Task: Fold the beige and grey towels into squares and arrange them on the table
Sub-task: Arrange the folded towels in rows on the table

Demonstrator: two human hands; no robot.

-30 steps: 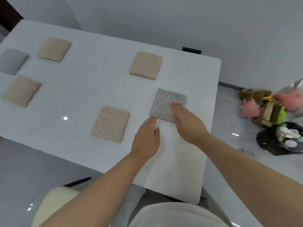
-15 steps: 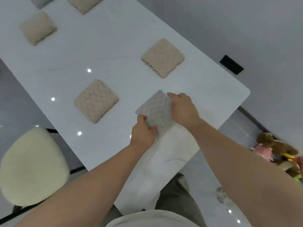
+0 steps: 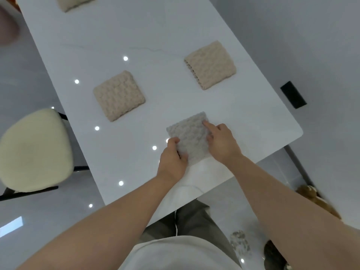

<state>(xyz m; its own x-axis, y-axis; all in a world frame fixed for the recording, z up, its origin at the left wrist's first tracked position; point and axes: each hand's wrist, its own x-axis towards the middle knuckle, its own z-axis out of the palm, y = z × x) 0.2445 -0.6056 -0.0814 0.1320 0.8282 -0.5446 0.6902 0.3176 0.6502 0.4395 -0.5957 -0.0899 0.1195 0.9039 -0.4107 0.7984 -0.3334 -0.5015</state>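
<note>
So the grey towel (image 3: 190, 137) was already folded into a small square, sitting flat on the white worktop (image 3: 155, 36) near its front right corner, close to the person. Both hands were on it. The left hand (image 3: 172, 160) had its fingers curled round the near left edge, thumb on top, pinching the fabric. The right hand (image 3: 222, 143) was on the right side, index finger stretched out and pressing down near the far right corner. The rest of its fingers were curled against the right edge, and I honestly couldn't tell if they were gripping the cloth or just resting there.

Other folded squares were laid out further back. The near beige towel (image 3: 119, 95) was off to the left of the grey one, with a clear gap between them. The far beige towel (image 3: 210, 64) lay beyond the grey one, towards the right edge, also apart. A third beige towel (image 3: 75, 1) was cut off by the top of the view, well away from the others.

A chair (image 3: 34, 151) with a cream seat stood on the floor beside the left side of the worktop. A black block (image 3: 293, 94) showed past the right edge, no idea what it was.
</note>
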